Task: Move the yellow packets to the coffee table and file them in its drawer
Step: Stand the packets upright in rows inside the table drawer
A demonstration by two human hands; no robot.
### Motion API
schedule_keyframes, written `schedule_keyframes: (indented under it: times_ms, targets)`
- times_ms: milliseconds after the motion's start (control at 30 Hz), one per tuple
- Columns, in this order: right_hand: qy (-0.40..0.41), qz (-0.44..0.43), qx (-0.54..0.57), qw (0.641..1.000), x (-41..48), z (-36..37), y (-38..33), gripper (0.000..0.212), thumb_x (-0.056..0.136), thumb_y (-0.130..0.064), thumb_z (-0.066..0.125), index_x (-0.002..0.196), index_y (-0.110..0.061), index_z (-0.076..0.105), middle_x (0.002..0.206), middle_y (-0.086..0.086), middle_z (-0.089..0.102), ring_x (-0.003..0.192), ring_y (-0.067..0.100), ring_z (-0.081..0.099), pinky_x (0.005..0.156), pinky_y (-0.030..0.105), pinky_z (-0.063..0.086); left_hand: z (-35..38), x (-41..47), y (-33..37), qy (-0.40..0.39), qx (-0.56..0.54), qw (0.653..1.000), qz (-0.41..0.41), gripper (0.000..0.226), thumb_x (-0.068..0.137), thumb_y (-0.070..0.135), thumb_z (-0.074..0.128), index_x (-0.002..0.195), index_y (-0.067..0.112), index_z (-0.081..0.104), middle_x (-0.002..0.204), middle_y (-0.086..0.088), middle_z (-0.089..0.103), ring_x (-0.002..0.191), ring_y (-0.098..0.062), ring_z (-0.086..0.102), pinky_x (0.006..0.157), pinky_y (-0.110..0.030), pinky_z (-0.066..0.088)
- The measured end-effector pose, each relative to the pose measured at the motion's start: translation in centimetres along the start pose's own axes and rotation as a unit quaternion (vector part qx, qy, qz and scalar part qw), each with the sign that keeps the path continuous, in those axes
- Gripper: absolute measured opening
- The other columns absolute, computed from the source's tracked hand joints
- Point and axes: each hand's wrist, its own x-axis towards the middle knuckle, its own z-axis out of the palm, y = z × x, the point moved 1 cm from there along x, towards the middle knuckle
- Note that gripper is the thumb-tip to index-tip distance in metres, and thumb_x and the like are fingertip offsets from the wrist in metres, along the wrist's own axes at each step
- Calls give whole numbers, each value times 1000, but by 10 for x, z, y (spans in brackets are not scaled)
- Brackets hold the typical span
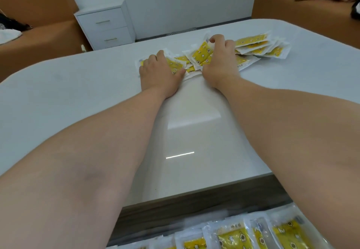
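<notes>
Both arms are stretched across the bench (78, 96); the left hand (159, 70) is laid flat on yellow packets (253, 48) near the far edge, grip released. The right hand (220, 59) is curled, grasping tilted packets beside it.

No legible text, brand, number or sign anywhere in view. On the yellow packets (201, 55) heaped on the worktop (78, 93) at upper centre of the frame: only small cartoon figures in white and brown on the yellow panels, no letters to make out; a few tiny dark marks on a white border right of the heap's middle, too small to read. On the lined-up packets (231, 238) along the lower edge: same printed figures, plus a short row of dark characters above one yellow panel at lower right, blurred beyond reading.
</notes>
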Motion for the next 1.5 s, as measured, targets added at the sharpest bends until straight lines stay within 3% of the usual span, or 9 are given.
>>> schedule_keyframes:
  times_ms: [267, 500, 600, 733, 867, 1033, 1133, 1400, 1500]
  targets:
    - [4, 190, 228, 955, -50, -37, -13, 39, 80, 1, 57, 107, -27, 55, 96, -6, 57, 68, 8, 54, 45, 20, 39, -26, -30, -7, -34, -317, 938, -137, 94, 80, 43, 82, 156, 18, 32, 145, -7, 53, 133, -22, 50, 109, -28, 38]
    - [14, 349, 352, 868, -134, -67, -55, 23, 77, -6, 73, 79, -18, 54, 71, -3, 56, 66, 16, 53, 56, 24, 45, -79, -130, -10, -39, -632, 703, -325, 60, 79, 23, 85, 130, 25, 55, 111, -3, 72, 90, -19, 75, 84, -40, 61]
    - [-9, 385, 391, 836, -173, -72, -72, 19, 76, -2, 75, 82, -14, 62, 79, 6, 65, 74, 24, 61, 68, 33, 54, -110, -175, -20, -54, -677, 646, -349, 50, 87, 19, 79, 131, 22, 56, 106, -4, 75, 85, -18, 75, 78, -38, 60]
    - [-72, 444, 445, 774, -203, -85, -106, 27, 80, 12, 68, 98, -8, 65, 95, 13, 66, 90, 31, 69, 72, 40, 58, -144, -234, -38, -58, -682, 646, -339, 49, 89, 16, 78, 133, 20, 55, 107, -6, 76, 87, -18, 76, 78, -37, 62]
    - [-114, 388, 397, 824, -220, -114, -133, 59, 79, 17, 65, 121, -24, 60, 110, 7, 63, 99, 29, 68, 82, 48, 61, -171, -275, -52, -81, -664, 657, -348, 56, 90, 16, 76, 140, 21, 51, 116, -7, 73, 90, -19, 77, 73, -36, 62]
    - [-264, 324, 274, 866, -254, -132, -138, 93, 79, 13, 72, 149, -43, 44, 120, 1, 60, 87, 22, 73, 67, 37, 64, -193, -311, -68, -151, -620, 670, -380, 60, 85, 1, 73, 138, 24, 55, 110, -7, 76, 88, -24, 77, 74, -36, 59]
    - [-362, 209, 150, 896, -252, -131, -148, 86, 74, 5, 80, 141, -41, 55, 116, -2, 66, 84, 18, 71, 58, 27, 60, -202, -328, -88, -188, -577, 699, -378, 59, 77, -10, 74, 128, 18, 60, 101, -10, 78, 88, -30, 76, 76, -42, 57]
    - [-507, 92, -7, 857, -278, -92, -160, 23, 79, -18, 81, 97, -22, 67, 91, 0, 74, 82, 19, 73, 70, 34, 62, -169, -342, -116, -343, -350, 793, -363, 26, 75, 2, 83, 95, 16, 75, 84, -4, 79, 83, -30, 76, 79, -48, 62]
    - [-554, 39, -73, 828, -285, -80, -158, 36, 81, -15, 79, 109, -23, 58, 98, -2, 66, 83, 16, 64, 63, 30, 52, -151, -341, -118, -370, -320, 788, -374, 21, 76, 5, 82, 93, 15, 75, 80, -4, 78, 78, -27, 77, 72, -43, 63]
